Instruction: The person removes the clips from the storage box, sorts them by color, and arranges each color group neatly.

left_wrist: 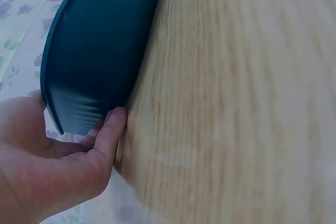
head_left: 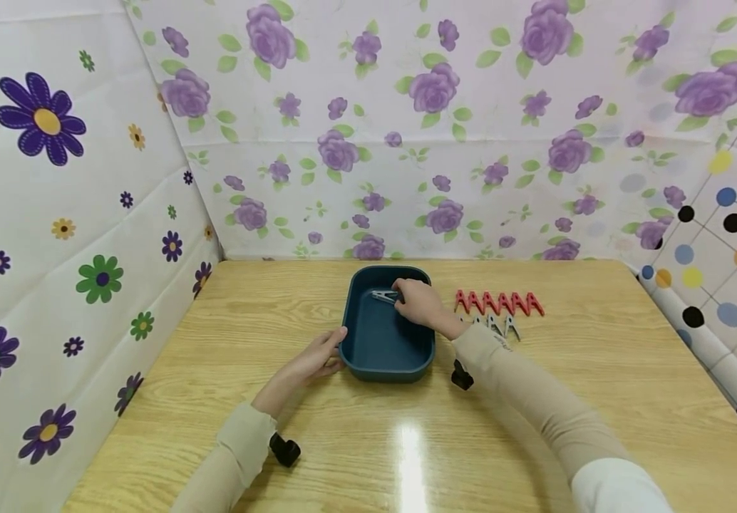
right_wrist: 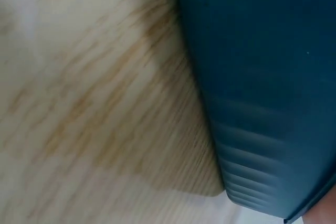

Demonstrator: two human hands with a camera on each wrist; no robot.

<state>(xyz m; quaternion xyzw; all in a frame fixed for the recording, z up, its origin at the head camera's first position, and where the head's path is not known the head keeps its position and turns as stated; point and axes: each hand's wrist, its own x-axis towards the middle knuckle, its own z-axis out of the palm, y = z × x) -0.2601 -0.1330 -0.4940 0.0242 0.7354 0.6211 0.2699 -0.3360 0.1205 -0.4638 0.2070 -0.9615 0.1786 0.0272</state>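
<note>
A dark teal rectangular bin (head_left: 384, 349) stands on the wooden table. My left hand (head_left: 311, 358) holds its left side, the thumb at the rim and the fingers against the outer wall, as the left wrist view shows the hand (left_wrist: 63, 161) by the bin (left_wrist: 100, 51). Inside the far part of the bin, my right hand (head_left: 421, 303) pinches a light grey clothespin (head_left: 384, 295) pointing left. The right wrist view has mostly the bin's outer wall (right_wrist: 262, 87), with just a sliver of the hand at the lower right corner; the clothespin is hidden there.
Right of the bin lies a row of several red clothespins (head_left: 500, 303). Nearer, several grey clothespins (head_left: 511, 328) lie partly hidden by the right forearm. The wooden table (head_left: 599, 342) meets flower-patterned cloth (head_left: 368, 142) at the back and patterned cloth on both sides.
</note>
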